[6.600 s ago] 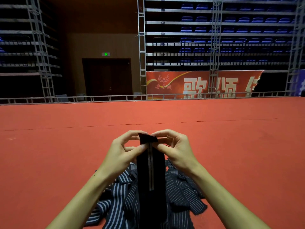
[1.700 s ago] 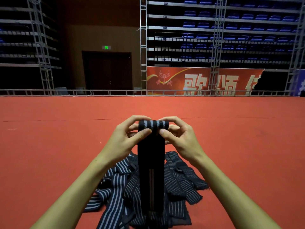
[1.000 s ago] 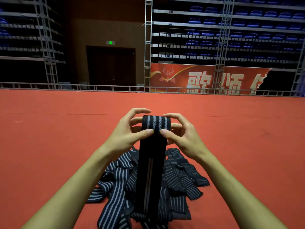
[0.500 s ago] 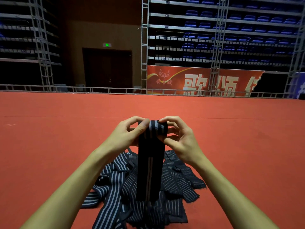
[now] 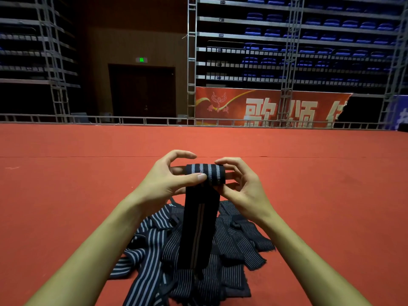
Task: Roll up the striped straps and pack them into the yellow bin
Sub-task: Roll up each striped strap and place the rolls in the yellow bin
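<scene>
A dark strap with pale stripes is partly wound into a small roll (image 5: 206, 173) held up in front of me. Its loose tail (image 5: 197, 230) hangs straight down onto the pile below. My left hand (image 5: 167, 182) pinches the roll's left end, thumb across its front. My right hand (image 5: 242, 186) grips the right end with curled fingers. Beneath them a heap of several striped straps (image 5: 194, 257) lies tangled on the red carpet. No yellow bin is in view.
Red carpet (image 5: 66, 195) spreads all around the pile. A low metal rail (image 5: 132, 120) borders the carpet at the back, with truss towers, a red banner (image 5: 265, 107) and tiers of blue seats behind it.
The roll has grown from a folded strap end to a thick coil, and the hanging tail is shorter. Since half a second ago my left fingers have lifted off the roll's top.
</scene>
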`<state>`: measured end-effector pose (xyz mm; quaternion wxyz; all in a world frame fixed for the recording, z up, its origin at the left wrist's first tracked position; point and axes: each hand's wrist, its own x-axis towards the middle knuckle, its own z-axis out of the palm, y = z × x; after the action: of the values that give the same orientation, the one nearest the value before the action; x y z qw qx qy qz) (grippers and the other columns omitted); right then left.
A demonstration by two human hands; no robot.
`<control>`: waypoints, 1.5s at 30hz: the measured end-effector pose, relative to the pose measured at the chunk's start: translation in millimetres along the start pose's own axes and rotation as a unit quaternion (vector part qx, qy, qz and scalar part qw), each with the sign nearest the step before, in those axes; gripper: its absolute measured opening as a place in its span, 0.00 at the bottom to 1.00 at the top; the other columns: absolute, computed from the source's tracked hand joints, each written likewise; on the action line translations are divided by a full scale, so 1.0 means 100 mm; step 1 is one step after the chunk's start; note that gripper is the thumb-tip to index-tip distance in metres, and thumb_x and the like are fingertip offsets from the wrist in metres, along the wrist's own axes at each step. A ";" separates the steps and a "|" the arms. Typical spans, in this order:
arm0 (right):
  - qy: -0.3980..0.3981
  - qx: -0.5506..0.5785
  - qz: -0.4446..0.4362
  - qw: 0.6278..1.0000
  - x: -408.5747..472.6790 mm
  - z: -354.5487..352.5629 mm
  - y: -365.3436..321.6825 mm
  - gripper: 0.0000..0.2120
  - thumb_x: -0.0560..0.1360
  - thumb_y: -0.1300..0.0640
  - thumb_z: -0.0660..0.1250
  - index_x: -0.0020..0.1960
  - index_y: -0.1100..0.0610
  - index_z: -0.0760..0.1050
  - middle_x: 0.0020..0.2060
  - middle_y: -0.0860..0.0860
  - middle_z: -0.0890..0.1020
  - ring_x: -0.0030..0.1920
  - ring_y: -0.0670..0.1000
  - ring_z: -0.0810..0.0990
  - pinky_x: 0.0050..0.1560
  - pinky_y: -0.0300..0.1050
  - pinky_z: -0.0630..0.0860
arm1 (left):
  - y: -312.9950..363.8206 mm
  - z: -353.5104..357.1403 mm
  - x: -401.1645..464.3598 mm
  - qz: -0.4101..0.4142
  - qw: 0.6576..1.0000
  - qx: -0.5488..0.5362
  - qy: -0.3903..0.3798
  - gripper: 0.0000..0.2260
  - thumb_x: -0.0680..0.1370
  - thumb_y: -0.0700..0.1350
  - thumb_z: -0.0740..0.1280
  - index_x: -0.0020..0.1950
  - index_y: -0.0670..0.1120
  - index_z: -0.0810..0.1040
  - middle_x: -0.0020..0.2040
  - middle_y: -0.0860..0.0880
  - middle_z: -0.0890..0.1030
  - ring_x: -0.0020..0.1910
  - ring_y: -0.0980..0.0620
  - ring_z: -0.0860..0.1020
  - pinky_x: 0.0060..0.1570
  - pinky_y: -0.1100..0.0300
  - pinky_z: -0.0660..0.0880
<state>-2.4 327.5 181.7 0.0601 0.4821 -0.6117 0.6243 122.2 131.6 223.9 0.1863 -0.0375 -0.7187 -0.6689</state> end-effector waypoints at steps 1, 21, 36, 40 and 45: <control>-0.009 -0.006 0.019 1.000 0.00 -0.02 0.00 0.24 0.77 0.66 0.77 0.68 0.49 0.77 0.59 0.50 0.86 0.53 0.51 0.87 0.53 0.56 0.85 | 0.00 -0.01 0.00 0.013 1.000 0.011 0.005 0.28 0.72 0.39 0.80 0.70 0.46 0.77 0.57 0.37 0.88 0.59 0.35 0.86 0.60 0.44 0.85; -0.030 0.022 0.015 0.999 -0.04 -0.05 -0.07 0.23 0.77 0.67 0.77 0.67 0.49 0.78 0.59 0.51 0.86 0.55 0.55 0.87 0.49 0.54 0.85 | -0.13 -0.01 -0.04 0.056 0.993 0.102 -0.020 0.18 0.80 0.47 0.75 0.69 0.52 0.79 0.60 0.44 0.88 0.58 0.42 0.88 0.60 0.42 0.84; -0.048 0.067 0.070 0.994 -0.04 -0.04 -0.05 0.18 0.83 0.58 0.72 0.70 0.48 0.77 0.57 0.64 0.85 0.50 0.57 0.88 0.49 0.56 0.86 | -0.18 -0.03 0.01 0.129 0.983 0.127 -0.026 0.23 0.76 0.35 0.78 0.69 0.44 0.77 0.62 0.42 0.86 0.60 0.39 0.86 0.63 0.45 0.83; -0.037 0.061 0.049 0.996 -0.01 -0.07 -0.04 0.20 0.79 0.60 0.74 0.69 0.49 0.78 0.57 0.61 0.86 0.49 0.57 0.87 0.50 0.53 0.85 | -0.16 -0.04 0.01 0.104 0.985 0.137 -0.023 0.24 0.75 0.36 0.79 0.69 0.46 0.78 0.60 0.44 0.87 0.59 0.42 0.87 0.62 0.46 0.84; -0.021 0.034 0.022 0.999 -0.01 -0.05 -0.06 0.24 0.77 0.74 0.72 0.66 0.52 0.79 0.57 0.54 0.87 0.51 0.51 0.87 0.50 0.47 0.84 | -0.12 0.00 -0.01 0.049 0.993 0.101 -0.028 0.17 0.80 0.51 0.74 0.68 0.51 0.80 0.57 0.43 0.88 0.57 0.42 0.88 0.59 0.44 0.85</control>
<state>-0.4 334.1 186.5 0.0173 0.4833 -0.6018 0.6355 119.7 130.6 211.7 0.2013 -0.0726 -0.7850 -0.5814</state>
